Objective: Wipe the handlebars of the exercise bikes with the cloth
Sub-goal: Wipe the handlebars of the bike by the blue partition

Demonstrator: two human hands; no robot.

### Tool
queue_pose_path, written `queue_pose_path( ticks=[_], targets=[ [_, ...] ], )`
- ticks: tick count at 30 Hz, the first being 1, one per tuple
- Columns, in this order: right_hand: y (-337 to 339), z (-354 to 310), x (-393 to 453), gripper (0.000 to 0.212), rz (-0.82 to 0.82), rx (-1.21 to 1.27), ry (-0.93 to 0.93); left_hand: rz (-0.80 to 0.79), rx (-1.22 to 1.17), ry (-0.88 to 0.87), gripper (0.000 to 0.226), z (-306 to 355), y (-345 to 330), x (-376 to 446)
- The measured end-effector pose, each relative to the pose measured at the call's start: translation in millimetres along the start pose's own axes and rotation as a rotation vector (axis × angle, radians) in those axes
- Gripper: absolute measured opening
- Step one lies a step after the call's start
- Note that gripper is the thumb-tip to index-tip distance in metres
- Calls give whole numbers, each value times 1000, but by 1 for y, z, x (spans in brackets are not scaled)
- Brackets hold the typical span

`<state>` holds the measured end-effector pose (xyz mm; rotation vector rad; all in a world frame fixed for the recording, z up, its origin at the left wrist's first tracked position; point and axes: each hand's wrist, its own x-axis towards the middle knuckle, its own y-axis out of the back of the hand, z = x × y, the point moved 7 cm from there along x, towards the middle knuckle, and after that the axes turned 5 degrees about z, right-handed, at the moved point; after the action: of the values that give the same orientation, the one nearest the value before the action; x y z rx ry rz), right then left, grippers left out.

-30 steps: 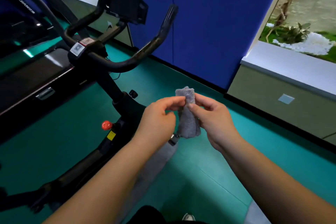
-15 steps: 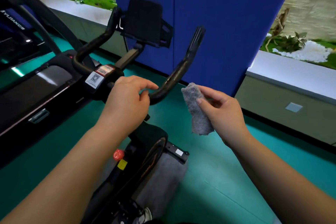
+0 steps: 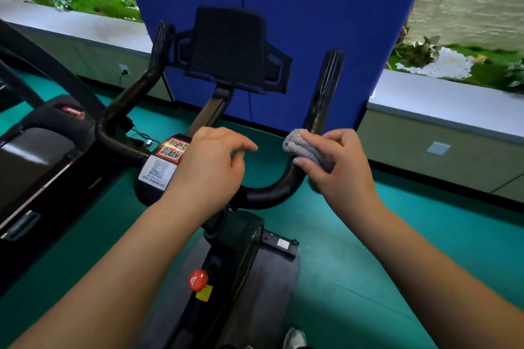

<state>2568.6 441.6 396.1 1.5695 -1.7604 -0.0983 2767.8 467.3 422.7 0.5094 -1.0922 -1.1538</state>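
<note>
Two bare hands are over the front of a black exercise bike (image 3: 226, 249) here. The right hand (image 3: 340, 167) has its fingers curled tight around a small grey cloth (image 3: 303, 149), bunched up, and it's pressing that cloth against the right handlebar (image 3: 323, 99) right at the bend where the bar turns upward. The left hand (image 3: 209, 170) sits on the middle of the bars next to the QR code stickers (image 3: 170, 150), fingers loosely bent and spread a bit, not wrapped around anything as far as I can see, though whether the palm is actually resting on the bar I can't tell. The left handlebar (image 3: 133, 99) is bare, nothing touching it. A black tablet holder (image 3: 226, 45) stands up between the two bar ends, in front of a blue panel (image 3: 312, 8). Lower down on the frame there's a red knob (image 3: 198, 280) with a yellow tag just under it. Teal floor (image 3: 397, 249) all around, and a treadmill (image 3: 34, 156) off to the left.
</note>
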Motion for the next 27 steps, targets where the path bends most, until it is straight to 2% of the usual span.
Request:
queue_pose_path(
  ticks=[6, 9, 11, 17, 20, 22, 24, 27],
  targets=[
    [0, -2, 14, 33, -7, -79, 171, -6, -6, -24, 26, 4, -14, 23],
    [10, 20, 54, 31, 64, -44, 59, -11, -10, -18, 26, 9, -19, 35],
    [9, 28, 64, 34, 52, -12, 9, -5, -3, -30, 28, 13, -22, 44],
    [-1, 17, 17, 35, -42, 167, 59, 21, 3, -126, 34, 30, -23, 70],
    [-2, 17, 43, 31, -42, 62, 103, 67, 2, -203, 38, 37, -19, 82],
    [-1, 21, 63, 33, 0, -7, 53, 79, 12, -231, 40, 39, -17, 92],
    [-3, 23, 64, 35, -3, -11, -23, 64, 26, -259, 43, 38, -17, 101],
    [0, 14, 33, 40, -2, 67, -14, -5, 55, -312, 51, 34, -23, 109]
  ],
)
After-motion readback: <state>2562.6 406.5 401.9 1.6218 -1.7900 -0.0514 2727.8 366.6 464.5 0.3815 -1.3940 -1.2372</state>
